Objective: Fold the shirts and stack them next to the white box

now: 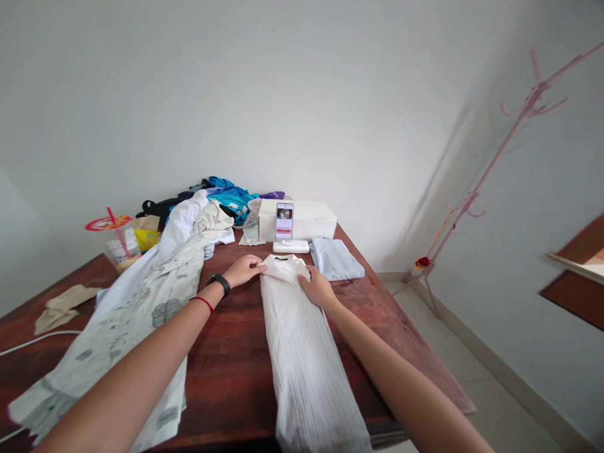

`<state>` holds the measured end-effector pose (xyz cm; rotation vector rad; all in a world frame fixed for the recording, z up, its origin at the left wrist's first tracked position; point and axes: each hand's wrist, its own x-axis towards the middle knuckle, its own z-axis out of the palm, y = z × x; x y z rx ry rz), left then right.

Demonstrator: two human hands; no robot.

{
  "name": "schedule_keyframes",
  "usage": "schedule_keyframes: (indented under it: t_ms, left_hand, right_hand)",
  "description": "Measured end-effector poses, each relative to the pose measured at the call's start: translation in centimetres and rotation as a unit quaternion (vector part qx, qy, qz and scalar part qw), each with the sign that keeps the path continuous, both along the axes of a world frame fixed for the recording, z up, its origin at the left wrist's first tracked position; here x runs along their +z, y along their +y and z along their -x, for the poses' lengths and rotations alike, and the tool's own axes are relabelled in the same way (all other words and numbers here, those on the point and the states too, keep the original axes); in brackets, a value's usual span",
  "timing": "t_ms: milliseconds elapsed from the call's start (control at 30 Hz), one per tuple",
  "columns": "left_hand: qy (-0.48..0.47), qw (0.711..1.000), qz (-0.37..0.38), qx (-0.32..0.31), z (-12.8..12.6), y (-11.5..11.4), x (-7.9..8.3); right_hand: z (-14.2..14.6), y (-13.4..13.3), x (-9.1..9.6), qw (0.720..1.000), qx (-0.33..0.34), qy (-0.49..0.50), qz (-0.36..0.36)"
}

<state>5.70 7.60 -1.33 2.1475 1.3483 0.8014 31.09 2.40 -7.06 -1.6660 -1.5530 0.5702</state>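
Head view: both hands at the collar end of the white ribbed garment (301, 347), just in front of the phone (284, 221).

The right hand (317, 287) lies open and flat on the cloth. The left hand (243, 269) touches its corner, but whether it pinches cannot be told. Farthest from the phone, the garment overhangs the counter (226, 357) edge. Its weight could likely drag the fold askew. That hanging end is cut off by the frame.

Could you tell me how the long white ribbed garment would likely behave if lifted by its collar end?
Probably floppy: the garment droops over the table edge. Likely light, as thin ribbed fabric. It may slide on the polished wood.
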Motion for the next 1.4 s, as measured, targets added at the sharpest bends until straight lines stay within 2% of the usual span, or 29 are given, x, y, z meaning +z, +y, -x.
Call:
schedule_keyframes:
  t_ms: [200, 367, 467, 567, 633, 700, 733, 800, 867, 933, 1033, 1133, 1300, 1400]
  left_hand:
    - [0.071, 0.997, -0.020, -0.034, -0.3, 3.0, -0.2]
    - [0.166, 0.986, -0.020, -0.024, -1.3, 4.9, -0.4]
    - [0.210, 0.977, -0.019, -0.005, -1.7, 5.3, -0.4]
    - [0.236, 0.971, -0.045, 0.023, -2.3, 4.3, 0.1]
    - [0.240, 0.966, -0.089, 0.047, -2.9, 2.7, 0.5]
    - [0.234, 0.961, -0.142, 0.044, -3.8, 0.4, 0.8]
    - [0.229, 0.959, -0.167, 0.019, -4.3, -0.9, 0.9]
    - [0.213, 0.950, -0.210, -0.096, -5.1, -3.2, 0.6]
    - [0.226, 0.932, -0.193, -0.205, -5.4, -4.8, -0.2]
    - [0.261, 0.921, -0.134, -0.255, -5.3, -5.6, -1.1]
    - [0.291, 0.920, -0.066, -0.254, -4.5, -5.5, -2.3]
    - [0.290, 0.925, -0.051, -0.239, -3.9, -5.2, -2.9]
    - [0.293, 0.928, -0.023, -0.227, -3.8, -5.2, -2.9]
    - [0.295, 0.932, 0.001, -0.212, -3.8, -4.9, -2.6]
  right_hand:
    - [-0.1, -0.2, -0.3, 1.000, 0.009, -0.012, -0.008]
    - [0.1, -0.5, -0.1, 1.000, 0.002, -0.011, -0.020]
    - [0.2, -0.6, 0.2, 0.999, -0.002, -0.001, -0.039]
    - [0.2, -0.7, 0.6, 0.999, 0.006, 0.009, -0.051]
    - [0.4, -0.8, 0.7, 0.999, 0.012, -0.005, -0.053]
    - [0.6, -0.8, 0.8, 0.998, 0.012, -0.033, -0.055]
    - [0.7, -0.9, 0.7, 0.997, 0.009, -0.046, -0.056]
    - [0.8, -0.9, 0.6, 0.997, 0.002, -0.061, -0.056]
    - [0.8, -1.0, 0.4, 0.996, -0.009, -0.065, -0.052]
    - [0.6, -1.0, 0.2, 0.996, -0.019, -0.073, -0.045]
    - [0.2, -0.9, 0.0, 0.995, -0.018, -0.091, -0.036]
    - [0.2, -0.8, 0.0, 0.995, -0.018, -0.097, -0.032]
    - [0.0, -1.4, 0.8, 0.990, -0.037, -0.134, -0.006]
    - [-0.8, -2.1, 1.5, 0.988, -0.030, -0.143, 0.047]
